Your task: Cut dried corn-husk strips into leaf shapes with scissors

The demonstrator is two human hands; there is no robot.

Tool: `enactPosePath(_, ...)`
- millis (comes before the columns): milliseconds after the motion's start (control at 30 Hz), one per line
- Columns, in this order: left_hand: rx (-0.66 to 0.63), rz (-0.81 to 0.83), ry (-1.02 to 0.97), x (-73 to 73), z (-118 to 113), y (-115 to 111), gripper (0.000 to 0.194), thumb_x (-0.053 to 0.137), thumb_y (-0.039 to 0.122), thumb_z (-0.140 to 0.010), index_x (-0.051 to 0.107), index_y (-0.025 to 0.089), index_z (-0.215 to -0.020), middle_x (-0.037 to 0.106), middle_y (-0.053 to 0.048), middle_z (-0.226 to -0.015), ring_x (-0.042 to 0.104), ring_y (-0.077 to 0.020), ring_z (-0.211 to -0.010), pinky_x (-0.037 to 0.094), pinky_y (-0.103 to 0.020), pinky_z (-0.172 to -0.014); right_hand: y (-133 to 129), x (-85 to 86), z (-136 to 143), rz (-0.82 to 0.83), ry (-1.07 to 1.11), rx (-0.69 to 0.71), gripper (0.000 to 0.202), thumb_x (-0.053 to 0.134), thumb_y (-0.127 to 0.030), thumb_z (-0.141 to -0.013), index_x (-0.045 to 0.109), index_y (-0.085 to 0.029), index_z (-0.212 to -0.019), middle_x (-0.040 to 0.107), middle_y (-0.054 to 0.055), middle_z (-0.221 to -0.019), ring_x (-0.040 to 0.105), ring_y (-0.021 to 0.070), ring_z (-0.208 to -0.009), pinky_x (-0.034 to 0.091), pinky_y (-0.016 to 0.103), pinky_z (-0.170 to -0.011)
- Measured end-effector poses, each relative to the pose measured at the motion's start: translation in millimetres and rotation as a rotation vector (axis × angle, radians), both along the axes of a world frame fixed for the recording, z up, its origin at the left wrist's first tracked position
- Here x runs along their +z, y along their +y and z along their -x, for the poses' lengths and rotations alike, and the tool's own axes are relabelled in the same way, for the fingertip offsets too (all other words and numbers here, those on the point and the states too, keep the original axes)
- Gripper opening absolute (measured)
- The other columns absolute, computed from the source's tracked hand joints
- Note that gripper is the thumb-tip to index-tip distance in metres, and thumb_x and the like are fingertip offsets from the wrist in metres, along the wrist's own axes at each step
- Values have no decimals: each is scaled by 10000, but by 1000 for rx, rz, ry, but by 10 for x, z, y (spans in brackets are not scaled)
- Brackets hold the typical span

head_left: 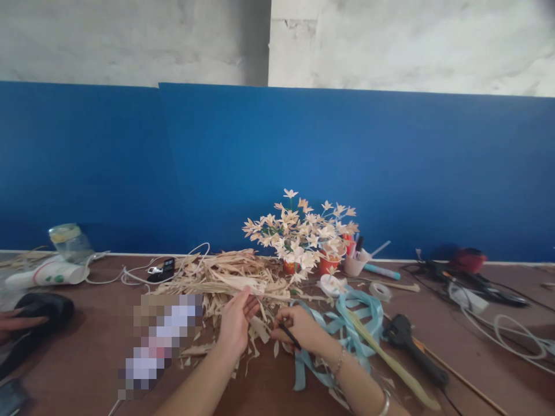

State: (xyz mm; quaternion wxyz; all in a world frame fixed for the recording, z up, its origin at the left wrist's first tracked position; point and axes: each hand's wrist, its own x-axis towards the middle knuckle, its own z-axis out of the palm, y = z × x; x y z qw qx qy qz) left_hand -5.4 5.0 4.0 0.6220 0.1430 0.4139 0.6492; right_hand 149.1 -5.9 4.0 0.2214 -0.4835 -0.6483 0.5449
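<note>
Pale dried leaf strip point(261, 328), thin and papery, lies between both hands at the near edge of the heap of straw-coloured dried leaves point(225, 277). Left hand point(234, 326) is closed on the strip's upper end, thumb against fingers. Right hand point(299, 329) grips a slim dark tool point(289, 336), apparently small scissors, though the blades cannot be made out; its tip is against the strip.

Judgement: trimming or shaping of one strip is in hand. The next move would call for the left hand to keep the strip taut while the tool works along it.

Strip's long axis runs from upper left, toward the heap, down to lower right; the lower end points at the right hand.

Right of the heap: light blue ribbon point(347, 323) in loose loops, and a black glue gun point(411, 349) beyond it. Behind the heap: a bouquet of cream handmade flowers point(299, 231) in small orange pots. Far left of the heap, another person's hand point(17, 320) rests on a dark object.
</note>
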Motion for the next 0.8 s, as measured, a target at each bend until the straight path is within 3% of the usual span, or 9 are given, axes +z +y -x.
enactPosePath(500, 7, 2, -18, -50, -36, -24, 57, 633, 174, -746, 624, 117, -748, 692, -75, -694, 673, -149, -667, 520, -190, -564, 1, -76, 51, 9, 56, -34, 187, 649, -283, -606, 497, -178, -642, 444, -93, -359, 375, 61, -280, 297, 154, -282)
enactPosePath(800, 13, -24, 71, -58, -7, -24, 169, 719, 248, -633, 645, 113, -702, 685, -71, -692, 649, -151, -640, 509, -215, -586, -19, 22, 9, 12, -2, 0, 191, 642, -297, -617, 506, -174, -670, 454, -92, -388, 371, 52, -301, 296, 145, -296)
